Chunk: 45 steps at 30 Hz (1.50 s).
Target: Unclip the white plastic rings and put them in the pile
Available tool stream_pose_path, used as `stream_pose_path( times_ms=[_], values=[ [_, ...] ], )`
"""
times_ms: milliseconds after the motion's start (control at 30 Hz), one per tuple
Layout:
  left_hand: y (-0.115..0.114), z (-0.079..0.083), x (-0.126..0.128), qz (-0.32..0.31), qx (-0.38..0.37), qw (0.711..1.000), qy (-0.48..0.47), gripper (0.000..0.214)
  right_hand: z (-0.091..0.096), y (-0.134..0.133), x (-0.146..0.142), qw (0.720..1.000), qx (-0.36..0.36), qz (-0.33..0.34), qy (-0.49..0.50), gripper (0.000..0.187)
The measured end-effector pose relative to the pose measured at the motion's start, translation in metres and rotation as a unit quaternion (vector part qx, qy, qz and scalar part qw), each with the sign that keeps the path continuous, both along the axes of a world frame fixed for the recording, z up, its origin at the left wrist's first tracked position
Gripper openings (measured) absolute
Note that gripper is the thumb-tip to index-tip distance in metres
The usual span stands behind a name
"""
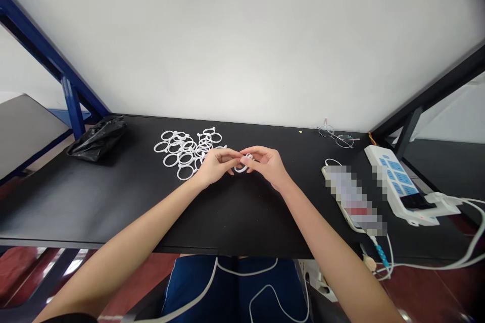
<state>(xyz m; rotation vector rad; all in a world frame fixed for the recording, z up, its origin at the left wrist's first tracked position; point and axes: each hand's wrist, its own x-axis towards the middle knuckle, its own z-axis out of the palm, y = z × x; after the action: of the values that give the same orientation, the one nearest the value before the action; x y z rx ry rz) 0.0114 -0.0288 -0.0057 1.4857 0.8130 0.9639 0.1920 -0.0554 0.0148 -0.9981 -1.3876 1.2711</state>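
Both my hands meet over the middle of the black table (113,202). My left hand (216,163) and my right hand (267,161) pinch the same white plastic ring (242,163) between their fingertips, a little above the tabletop. Just behind and to the left of my left hand lies a pile of several white rings (185,148), spread flat on the table.
A crumpled black plastic bag (99,137) lies at the table's far left. A pair of glasses (337,136) rests at the far right. A white power strip (397,181) with cables and a phone (354,197) lie along the right side.
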Motion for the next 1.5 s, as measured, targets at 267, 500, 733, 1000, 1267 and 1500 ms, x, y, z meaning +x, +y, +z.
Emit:
stream_pose_path(
  times_ms=[267,500,733,1000,1267,1500],
  values=[
    [0.000,0.002,-0.001,-0.016,-0.030,0.999,-0.010,0.027,-0.005,-0.012,0.010,0.998,-0.046,-0.010,0.042,0.027],
    [-0.002,0.005,-0.001,0.006,-0.082,0.996,-0.029,0.031,-0.013,-0.010,0.010,0.985,-0.096,-0.065,0.126,0.021],
    [-0.010,0.012,0.006,-0.041,-0.046,0.998,0.026,0.050,-0.019,-0.007,0.005,0.971,-0.078,-0.138,0.180,0.024],
    [-0.011,0.008,0.004,-0.053,0.002,0.994,0.097,0.043,-0.019,-0.013,0.002,0.985,-0.025,-0.148,0.085,0.026],
    [-0.007,-0.002,0.005,-0.132,-0.041,0.990,0.020,0.043,-0.019,-0.019,-0.002,0.997,0.023,-0.066,0.020,0.036],
    [-0.010,0.001,0.006,-0.135,-0.068,0.988,0.013,0.042,-0.021,-0.022,-0.003,0.998,0.000,-0.048,0.040,0.038]
  ],
)
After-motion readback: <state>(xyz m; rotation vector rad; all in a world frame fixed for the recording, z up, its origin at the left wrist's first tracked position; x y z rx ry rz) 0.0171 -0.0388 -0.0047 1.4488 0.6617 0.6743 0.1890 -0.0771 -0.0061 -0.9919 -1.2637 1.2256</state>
